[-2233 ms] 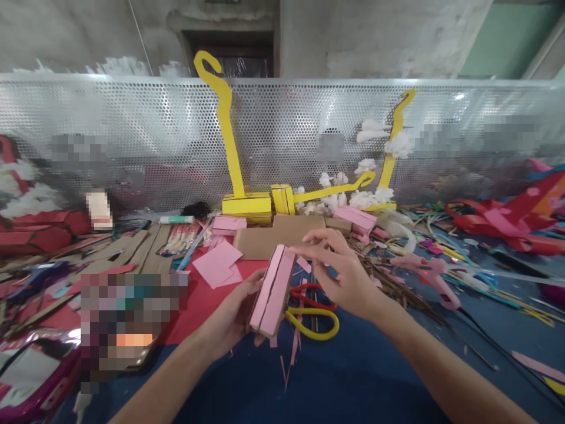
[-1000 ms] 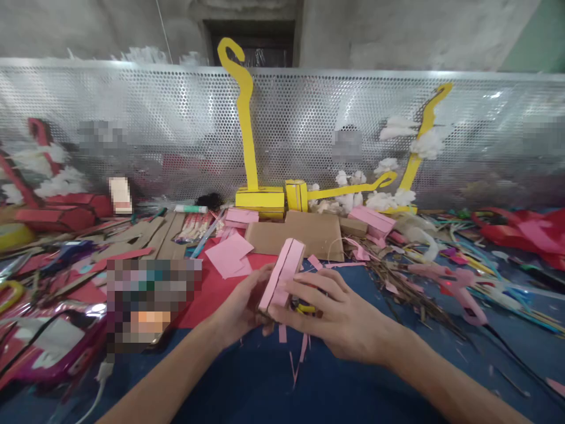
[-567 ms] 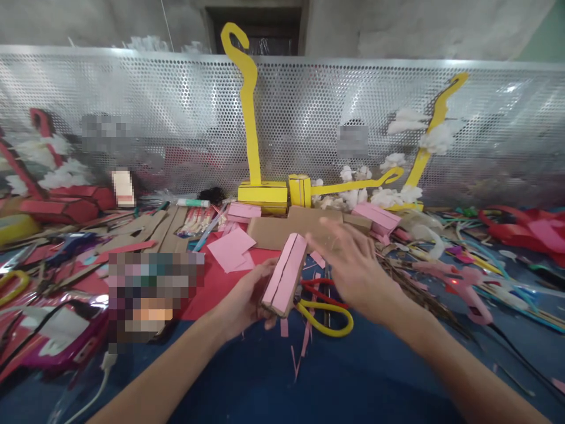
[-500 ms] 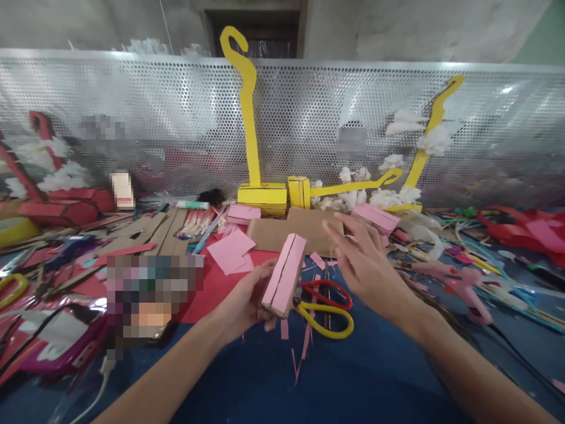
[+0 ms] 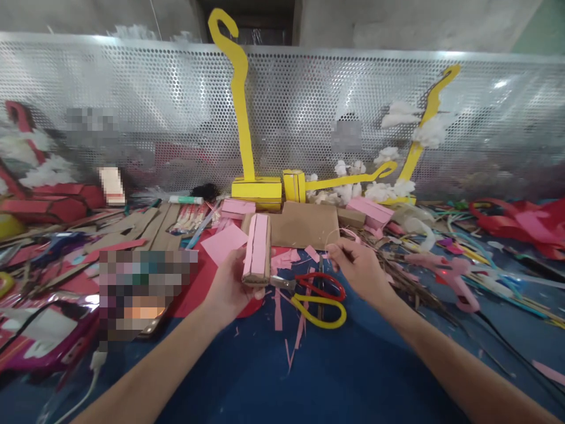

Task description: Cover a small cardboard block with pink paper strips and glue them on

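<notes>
My left hand [image 5: 227, 288] is wrapped round a small cardboard box [image 5: 256, 250] faced with pink paper, its bare brown end tilted towards me. To the right, my right hand [image 5: 359, 265] has its fingers pinched on a thin pale strand [image 5: 331, 232] that curls up from the fingertips; what it is made of is too fine to tell. Between the hands lie scissors [image 5: 320, 297] with one red and one yellow handle loop, their blades pointing towards the box. Pink paper scraps [image 5: 278, 309] are scattered beside them on the blue tabletop [image 5: 247, 377].
Behind the box lies a flat cardboard piece [image 5: 304, 224]. Yellow hook-topped pieces [image 5: 242, 118] stand against the perforated metal panel [image 5: 300, 106]. A pink glue gun [image 5: 454, 274] with a black cord lies at right. Cardboard strips [image 5: 145, 227] and red paper [image 5: 189, 294] crowd the left.
My right hand has gone from spread fingers to a pinch on the strand, lower down. My left hand has turned the pink box more upright. The whole view has shifted slightly.
</notes>
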### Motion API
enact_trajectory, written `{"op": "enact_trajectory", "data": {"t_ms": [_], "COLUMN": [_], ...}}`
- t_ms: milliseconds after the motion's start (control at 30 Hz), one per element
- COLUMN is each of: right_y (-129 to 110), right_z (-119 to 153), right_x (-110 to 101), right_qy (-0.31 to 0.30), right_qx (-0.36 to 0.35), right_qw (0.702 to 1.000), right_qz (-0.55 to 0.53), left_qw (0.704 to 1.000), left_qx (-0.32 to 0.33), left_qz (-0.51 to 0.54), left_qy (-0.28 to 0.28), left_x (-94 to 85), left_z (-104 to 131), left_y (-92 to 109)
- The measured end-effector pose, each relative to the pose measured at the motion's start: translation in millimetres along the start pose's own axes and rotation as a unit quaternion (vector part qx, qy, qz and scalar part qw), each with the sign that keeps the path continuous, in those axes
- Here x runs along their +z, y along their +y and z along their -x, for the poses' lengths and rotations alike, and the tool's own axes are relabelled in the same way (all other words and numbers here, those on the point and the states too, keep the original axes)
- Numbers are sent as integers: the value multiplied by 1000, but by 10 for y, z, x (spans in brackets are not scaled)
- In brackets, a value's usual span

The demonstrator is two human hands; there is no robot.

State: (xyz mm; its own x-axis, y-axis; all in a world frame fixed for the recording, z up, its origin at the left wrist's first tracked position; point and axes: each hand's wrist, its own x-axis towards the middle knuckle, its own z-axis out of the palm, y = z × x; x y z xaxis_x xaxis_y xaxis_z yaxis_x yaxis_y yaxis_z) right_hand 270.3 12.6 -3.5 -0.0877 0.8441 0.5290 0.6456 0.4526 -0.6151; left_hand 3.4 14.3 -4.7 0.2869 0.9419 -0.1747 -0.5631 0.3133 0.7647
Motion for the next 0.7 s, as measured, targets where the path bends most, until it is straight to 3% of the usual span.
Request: {"op": "enact_trajectory", "data": {"t_ms": [333,700], "right_y": [-119,-176], "right_z": [117,232], "right_x": [106,199], "right_qy": [-43,-114], "right_qx": [-15,-9], "right_qw": [999,993], "right_qz": [9,2], "left_qw": [999,990], "left_qx": [-35,38], "left_qz": [-2,-87], "left_qy": [-33,-101], "left_x": [-76,-57], "left_z": [12,71], "left_y": [-49,-119]}}
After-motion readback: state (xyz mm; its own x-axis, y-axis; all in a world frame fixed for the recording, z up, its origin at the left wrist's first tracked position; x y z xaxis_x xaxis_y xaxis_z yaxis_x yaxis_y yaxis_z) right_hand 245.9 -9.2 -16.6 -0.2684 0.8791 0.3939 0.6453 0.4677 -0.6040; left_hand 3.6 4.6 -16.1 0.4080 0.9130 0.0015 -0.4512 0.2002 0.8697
